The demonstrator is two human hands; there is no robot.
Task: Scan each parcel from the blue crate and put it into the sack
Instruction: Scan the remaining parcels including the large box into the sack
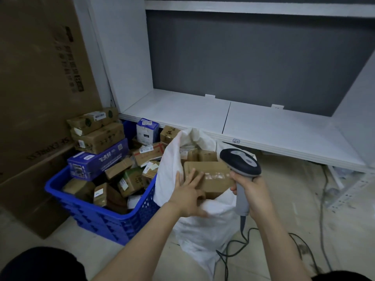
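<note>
A blue plastic crate [97, 222] on the floor at the left is piled with several cardboard parcels, among them a long purple box [97, 161]. Right of it stands an open white sack [203, 230]. A brown cardboard parcel [213, 175] lies in the sack's mouth on other boxes. My left hand [187, 194] rests with straight, spread fingers on that parcel's near left corner. My right hand [255, 195] grips the grey handle of a barcode scanner [240, 162], whose dark head is above the sack's right edge.
A white shelf [263, 122] runs behind the sack at low height. Large brown cartons [36, 98] lean against the wall at the left. The scanner's cable [243, 238] and other cords trail over the floor on the right.
</note>
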